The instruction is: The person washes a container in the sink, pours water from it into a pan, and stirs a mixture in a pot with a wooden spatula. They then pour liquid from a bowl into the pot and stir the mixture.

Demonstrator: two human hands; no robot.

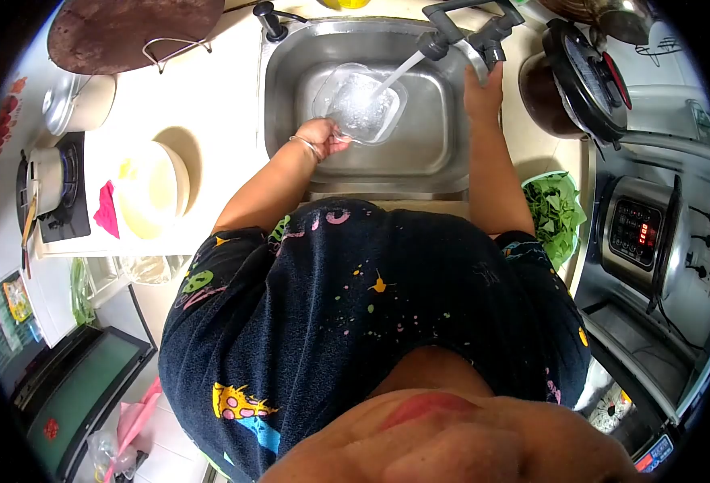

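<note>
Head view puts the clear plastic or glass bowl [365,103] just beyond the left hand [327,138], away from the body and slightly to the right, over the sink basin [395,173]. Thumb and fingers are pinched together on its near rim; the left hand is clearly the nearer one. Splashing blurs the bowl's outline, so its long axis cannot be told. Water slants down into it from the faucet [433,46], ahead and to the right of those fingers. Nothing stands between them and the rim. The right hand [484,90] reaches up to the faucet's lever [476,61], touching it, fingertips partly hidden, so how tightly they close cannot be told. Leafy greens [554,208] lie behind the right fingers, toward the body and farther right.
</note>
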